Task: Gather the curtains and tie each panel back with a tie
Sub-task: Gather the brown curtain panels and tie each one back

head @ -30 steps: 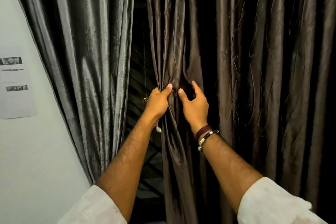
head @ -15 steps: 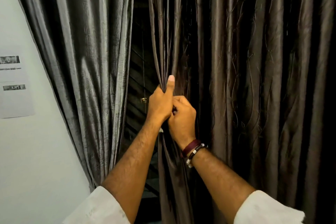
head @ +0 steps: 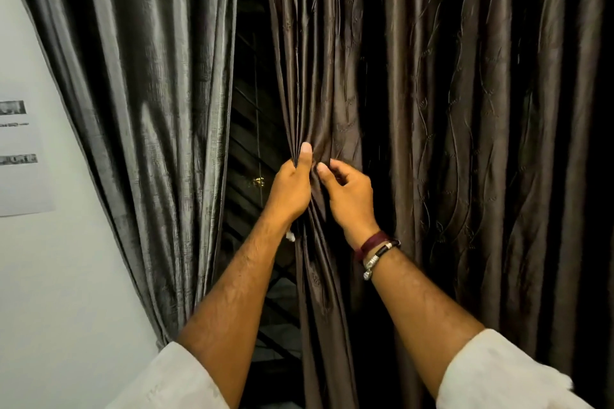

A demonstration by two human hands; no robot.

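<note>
Left hand [head: 292, 188] grips gathered folds at edge of right curtain [head: 465, 143], thumb up. Right hand [head: 349, 196] just beside, fingers loosely curled, holding nothing.

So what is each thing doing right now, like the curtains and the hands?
Right curtain: hanging, its left edge bunched into folds.
Left curtain: hanging loose, not tied.
Gap between the curtains: open, dark behind.
Left hand: grips the bunched edge, thumb up.
Right hand: fingers curled at the next fold; grip unclear.
Bracelets: on the right wrist.
Paper: flat on the wall.
</note>
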